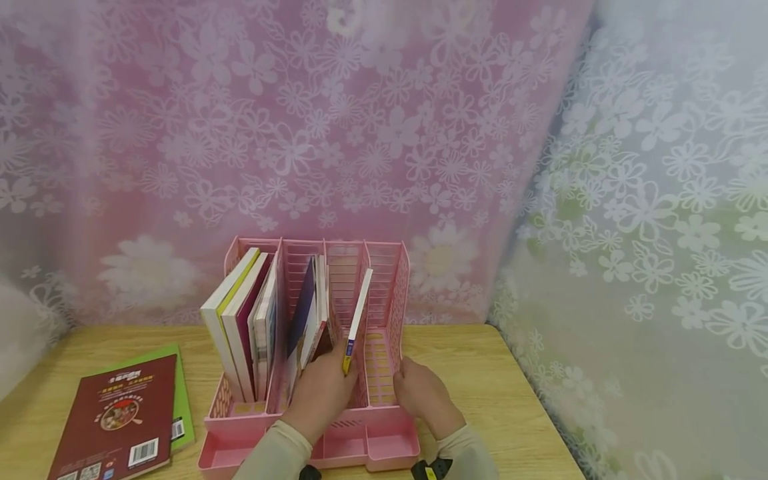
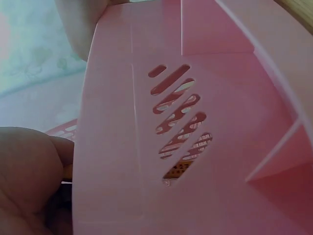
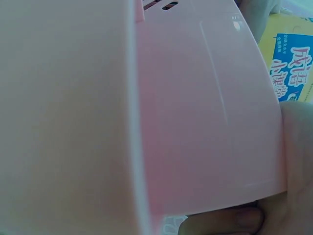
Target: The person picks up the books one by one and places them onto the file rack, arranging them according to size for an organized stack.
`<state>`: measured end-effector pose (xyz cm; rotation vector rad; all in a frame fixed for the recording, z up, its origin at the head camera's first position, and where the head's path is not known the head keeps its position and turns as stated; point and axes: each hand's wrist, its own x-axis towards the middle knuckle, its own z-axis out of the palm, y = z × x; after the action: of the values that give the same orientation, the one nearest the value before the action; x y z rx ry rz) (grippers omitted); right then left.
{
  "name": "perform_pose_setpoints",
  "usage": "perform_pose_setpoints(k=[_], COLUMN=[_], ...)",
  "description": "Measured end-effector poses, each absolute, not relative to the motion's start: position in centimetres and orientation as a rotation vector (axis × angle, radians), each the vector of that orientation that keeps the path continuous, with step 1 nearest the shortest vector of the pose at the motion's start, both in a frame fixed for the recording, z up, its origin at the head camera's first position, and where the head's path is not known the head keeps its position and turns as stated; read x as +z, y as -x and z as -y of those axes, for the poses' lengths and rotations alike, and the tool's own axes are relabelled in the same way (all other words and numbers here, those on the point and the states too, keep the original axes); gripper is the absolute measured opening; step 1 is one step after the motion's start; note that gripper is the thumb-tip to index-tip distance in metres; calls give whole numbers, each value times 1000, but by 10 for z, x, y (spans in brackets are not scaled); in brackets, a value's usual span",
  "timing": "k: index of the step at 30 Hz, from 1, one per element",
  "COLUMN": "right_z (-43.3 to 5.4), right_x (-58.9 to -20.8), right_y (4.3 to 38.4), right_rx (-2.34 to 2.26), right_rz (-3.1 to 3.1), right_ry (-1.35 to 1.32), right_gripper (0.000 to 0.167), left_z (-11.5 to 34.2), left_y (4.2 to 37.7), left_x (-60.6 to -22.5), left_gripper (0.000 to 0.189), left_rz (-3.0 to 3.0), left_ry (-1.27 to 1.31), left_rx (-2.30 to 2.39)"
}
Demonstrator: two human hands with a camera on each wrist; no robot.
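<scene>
A pink desktop file rack (image 1: pixel 384 320) with tall slatted dividers stands on the table. My left hand (image 1: pixel 327 387) reaches into its middle part and grips a thin upright book (image 1: pixel 359 310), whose white page edge and blue-and-yellow lower end show. That book leans slightly against the divider beside the rightmost compartment. In the right wrist view, its yellow and blue cover (image 3: pixel 293 63) carries large white-pink characters. My right hand (image 1: pixel 426 393) holds the rack's right side wall near the front, its fingers seen around the pink plastic. The rack's front panel hides part of my left hand (image 2: pixel 29 176) in the left wrist view.
Several thick books (image 1: pixel 240 327) fill the leftmost compartment, and thinner ones (image 1: pixel 315 313) lean in the second. Shallow pink trays (image 1: pixel 393 447) run along the rack's front. To the left, a dark red book (image 1: pixel 114 420) overlaps a green one (image 1: pixel 180 387). Floral curtains (image 1: pixel 300 133) hang behind.
</scene>
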<state>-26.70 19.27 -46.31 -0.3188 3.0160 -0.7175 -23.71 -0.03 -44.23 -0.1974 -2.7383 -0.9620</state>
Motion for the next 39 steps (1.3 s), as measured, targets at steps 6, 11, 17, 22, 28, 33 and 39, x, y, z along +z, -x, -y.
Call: perform_pose_setpoints(k=[6,11,17,22,28,33,39], right_z=[-192,-191,-191,-191,-192,-192,-191], right_x=[-461,-460,-460,-461,-463,-465,-465], right_y=[266,266,267,267,267,268,270], right_rx=[-708,-712,-721,-714,-722,-749,-750], right_rz=[-3024,-3027,-3031,-3041,-3031,-3017,-3002], right_ry=[335,330,312,326,316,281,265], right_gripper=[29,29,24,22,22,21,21], left_z=[-1,-3,-4,-3,-1,-2,-3], left_y=[243,246,247,244,236,231,223], left_x=[-444,-446,-450,-448,-445,-442,-435], left_gripper=[35,41,36,40,21,18,40], left_rz=[2750,2803,2829,2824,2813,2799,2763], left_ry=[190,183,231,274,409,425,361], left_rx=[-914,-883,-927,-932,-917,-920,-857])
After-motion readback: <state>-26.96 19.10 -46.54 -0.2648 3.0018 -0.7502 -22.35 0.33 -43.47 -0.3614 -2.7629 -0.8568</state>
